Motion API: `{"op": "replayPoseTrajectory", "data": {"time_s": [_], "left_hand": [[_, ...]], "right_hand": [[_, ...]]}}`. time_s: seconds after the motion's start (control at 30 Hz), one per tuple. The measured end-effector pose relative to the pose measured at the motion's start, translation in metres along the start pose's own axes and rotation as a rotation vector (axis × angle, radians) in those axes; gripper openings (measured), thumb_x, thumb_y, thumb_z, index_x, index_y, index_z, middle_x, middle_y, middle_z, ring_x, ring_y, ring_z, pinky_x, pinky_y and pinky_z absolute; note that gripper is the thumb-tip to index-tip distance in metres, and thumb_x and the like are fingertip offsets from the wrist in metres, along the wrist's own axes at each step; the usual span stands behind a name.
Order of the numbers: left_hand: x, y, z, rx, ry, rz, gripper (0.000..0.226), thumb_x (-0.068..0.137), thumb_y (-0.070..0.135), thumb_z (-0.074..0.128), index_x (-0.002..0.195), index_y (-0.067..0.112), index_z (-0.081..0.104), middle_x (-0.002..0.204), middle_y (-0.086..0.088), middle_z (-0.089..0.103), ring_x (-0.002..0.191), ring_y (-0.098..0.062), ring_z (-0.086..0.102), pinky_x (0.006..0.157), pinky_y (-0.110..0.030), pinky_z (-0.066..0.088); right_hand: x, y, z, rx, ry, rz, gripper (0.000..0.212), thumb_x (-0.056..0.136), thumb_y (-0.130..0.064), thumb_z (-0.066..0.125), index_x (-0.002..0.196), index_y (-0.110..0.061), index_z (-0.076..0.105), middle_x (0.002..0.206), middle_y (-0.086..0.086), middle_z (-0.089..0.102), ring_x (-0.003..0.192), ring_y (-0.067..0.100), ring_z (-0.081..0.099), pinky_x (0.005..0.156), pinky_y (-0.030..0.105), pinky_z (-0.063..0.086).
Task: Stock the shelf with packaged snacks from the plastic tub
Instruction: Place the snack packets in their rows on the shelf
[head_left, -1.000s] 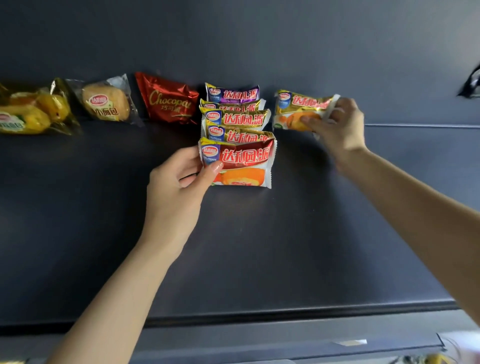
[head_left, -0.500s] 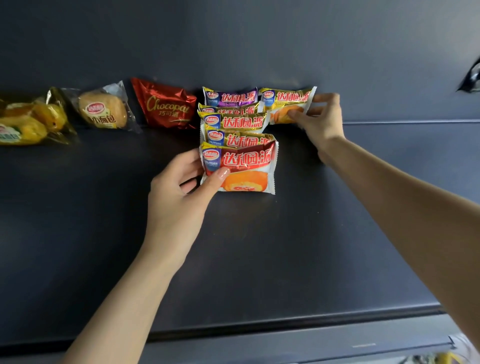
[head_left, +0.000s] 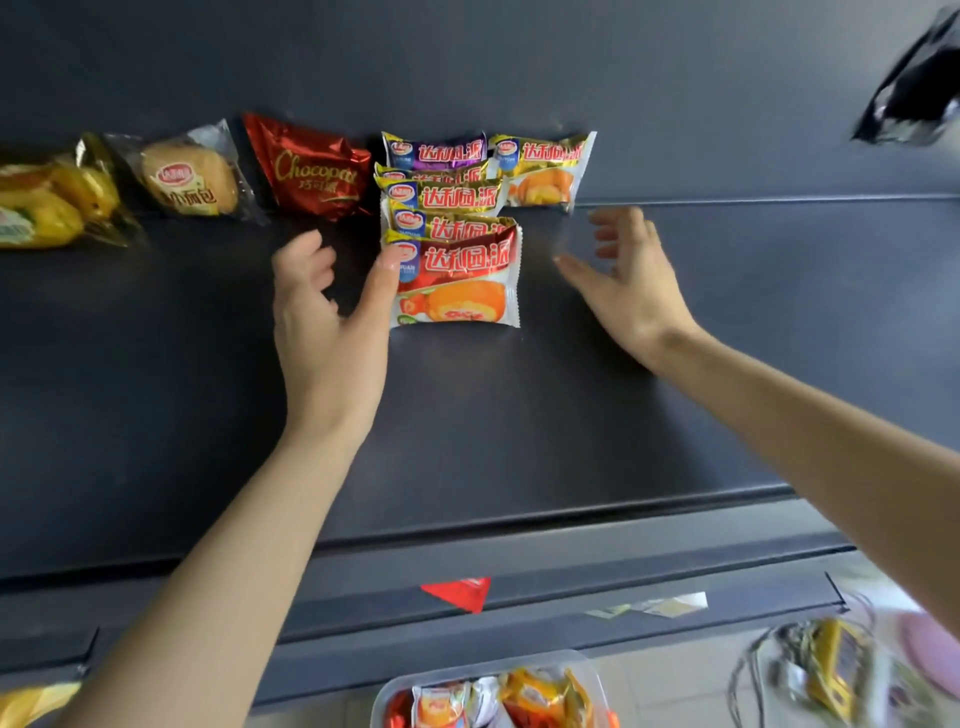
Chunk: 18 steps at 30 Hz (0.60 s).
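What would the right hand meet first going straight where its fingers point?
Likely the gold-and-white snack packet leaning at the back of the dark shelf. The open right hand aims its fingers toward it, with only bare shelf between them; depth is unclear.

A matte dark-grey back wall (head_left: 519, 62) fills the upper view — pale floor (head_left: 675, 670) shows at bottom right.

**Lighting and Sharpness**

Dimly lit against the dark shelf (head_left: 519, 415); brighter toward the lower right. Soft, faint shadows only. Glare on the red Chocopie wrapper (head_left: 306, 166). Motion blur on the right hand (head_left: 628, 291) and across the lower-right corner. Straight shelf edges bowed by wide-angle distortion.
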<state>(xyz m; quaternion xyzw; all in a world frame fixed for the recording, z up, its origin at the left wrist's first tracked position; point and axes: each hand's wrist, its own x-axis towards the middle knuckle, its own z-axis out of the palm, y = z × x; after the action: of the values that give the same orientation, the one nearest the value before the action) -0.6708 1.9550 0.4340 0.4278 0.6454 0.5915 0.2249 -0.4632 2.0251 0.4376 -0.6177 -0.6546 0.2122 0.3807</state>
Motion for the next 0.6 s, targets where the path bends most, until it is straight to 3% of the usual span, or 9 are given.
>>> {"op": "replayPoseTrajectory", "data": {"time_s": [0.07,0.13,0.27,0.37,0.5,0.6], "left_hand": [[-0.009,0.004,-0.005,0.101,-0.015,0.054,0.063,0.088,0.044,0.063,0.14,0.017,0.039,0.14,0.001,0.047,0.125,-0.007,0.044,0.104,-0.025,0.037],[-0.024,0.01,-0.012,0.217,-0.066,0.086,0.068,0.089,0.046,0.06,0.145,0.019,0.034,0.146,0.001,0.041,0.132,-0.009,0.039,0.101,-0.022,0.031],[-0.06,0.022,-0.033,0.585,-0.2,0.216,0.079,0.09,0.059,0.047,0.151,0.015,0.022,0.157,-0.005,0.025,0.143,-0.021,0.025,0.113,-0.036,0.024],[-0.086,0.029,-0.05,0.818,-0.308,0.299,0.093,0.084,0.072,0.026,0.153,0.011,0.013,0.161,-0.007,0.012,0.148,-0.021,0.012,0.118,-0.038,0.011],[-0.127,0.029,-0.069,0.928,-0.35,0.377,0.099,0.079,0.074,0.009,0.153,0.009,0.009,0.162,-0.008,0.007,0.149,-0.02,0.005,0.119,-0.038,0.002],[-0.167,0.028,-0.081,0.977,-0.391,0.418,0.096,0.081,0.071,0.009,0.152,0.007,0.014,0.161,-0.011,0.012,0.149,-0.022,0.009,0.118,-0.038,0.003]], "right_hand": [[-0.023,-0.008,-0.007,-0.153,-0.066,-0.088,0.054,0.089,-0.038,0.061,0.134,-0.015,0.043,0.132,0.005,0.045,0.121,0.021,0.047,0.102,0.032,0.037],[-0.043,-0.018,-0.014,-0.264,-0.147,-0.109,0.059,0.091,-0.045,0.055,0.141,-0.017,0.038,0.138,0.005,0.042,0.129,0.024,0.041,0.108,0.039,0.032],[-0.081,-0.032,-0.032,-0.507,-0.272,-0.223,0.07,0.094,-0.055,0.041,0.151,-0.018,0.023,0.154,0.002,0.027,0.139,0.023,0.028,0.111,0.036,0.022],[-0.112,-0.032,-0.045,-0.629,-0.37,-0.274,0.077,0.093,-0.063,0.028,0.153,-0.018,0.012,0.16,0.0,0.014,0.145,0.019,0.015,0.116,0.033,0.012],[-0.157,-0.029,-0.06,-0.753,-0.413,-0.38,0.097,0.077,-0.075,-0.001,0.153,-0.015,0.007,0.161,0.002,0.008,0.148,0.016,0.007,0.119,0.035,0.006],[-0.198,-0.029,-0.072,-0.761,-0.463,-0.387,0.1,0.075,-0.074,-0.005,0.153,-0.013,0.008,0.161,0.003,0.007,0.148,0.016,0.007,0.12,0.037,0.006]]}}
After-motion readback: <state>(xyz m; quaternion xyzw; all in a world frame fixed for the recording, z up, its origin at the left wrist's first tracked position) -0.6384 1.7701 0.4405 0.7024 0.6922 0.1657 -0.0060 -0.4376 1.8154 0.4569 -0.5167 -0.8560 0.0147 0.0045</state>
